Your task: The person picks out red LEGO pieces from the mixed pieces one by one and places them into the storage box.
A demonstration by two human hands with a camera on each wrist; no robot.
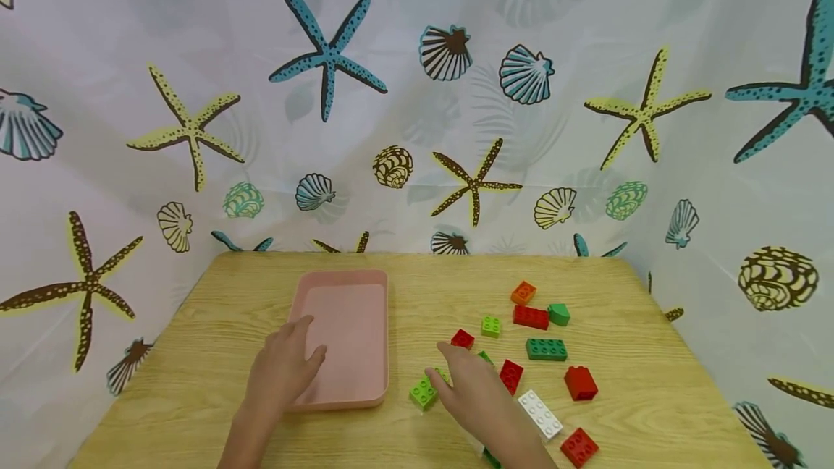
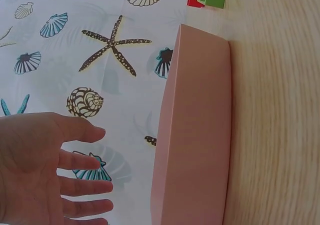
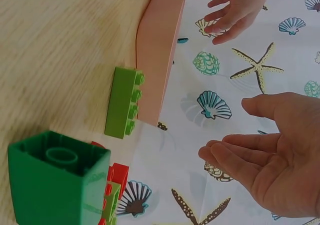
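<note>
My left hand (image 1: 284, 362) hovers over the left edge of a shallow pink tray (image 1: 386, 339), fingers spread and holding nothing. In the left wrist view that hand (image 2: 55, 172) has its fingers straight, apart from the tray's wall (image 2: 197, 130). Above the building bricks on the right is my right hand (image 1: 478, 389), its fingers relaxed and nothing in them. Nearest to it are a light green brick (image 1: 423, 394), a red brick (image 1: 511, 376) and a white brick (image 1: 540, 415). In the right wrist view a dark green brick (image 3: 47, 190) stands close to the camera, and the hand partly hides others in the head view.
Farther back lie an orange brick (image 1: 523, 292), a long red brick (image 1: 531, 317), a small lime brick (image 1: 491, 326) and a dark green brick (image 1: 546, 349). More red bricks (image 1: 580, 447) sit at the right front. A shell-and-starfish patterned cloth (image 1: 404, 114) walls in the wooden table (image 1: 169, 396).
</note>
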